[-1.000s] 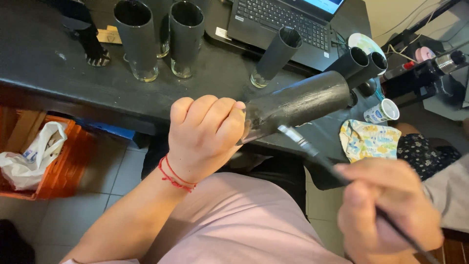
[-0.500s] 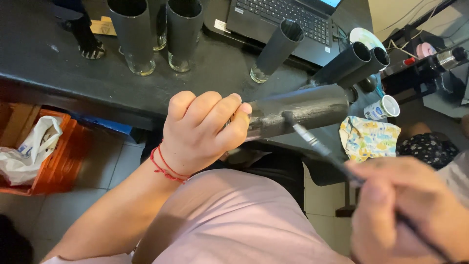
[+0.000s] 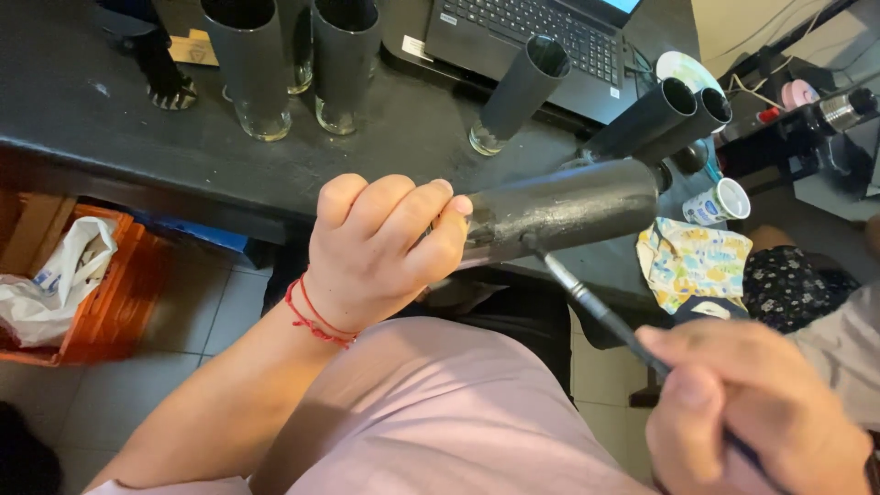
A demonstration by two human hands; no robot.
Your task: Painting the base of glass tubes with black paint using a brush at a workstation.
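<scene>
Black-coated glass point(image 3: 568, 206): matte, streaky paint, held level above the bench point(image 3: 110, 137) edge. Left hand point(image 3: 380, 252) fingers wrapped around its base end. Right hand point(image 3: 752, 412) fingers pinch a paintbrush point(image 3: 587, 298); tip touches the glass's underside.

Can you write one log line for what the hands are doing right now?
left hand: grips black-painted glass | right hand: holds paintbrush, tip on glass

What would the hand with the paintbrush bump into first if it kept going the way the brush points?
The right hand aims its brush up and left at the black-painted glass held by the left hand. The tip already looks to touch it, so that glass comes first.
</scene>
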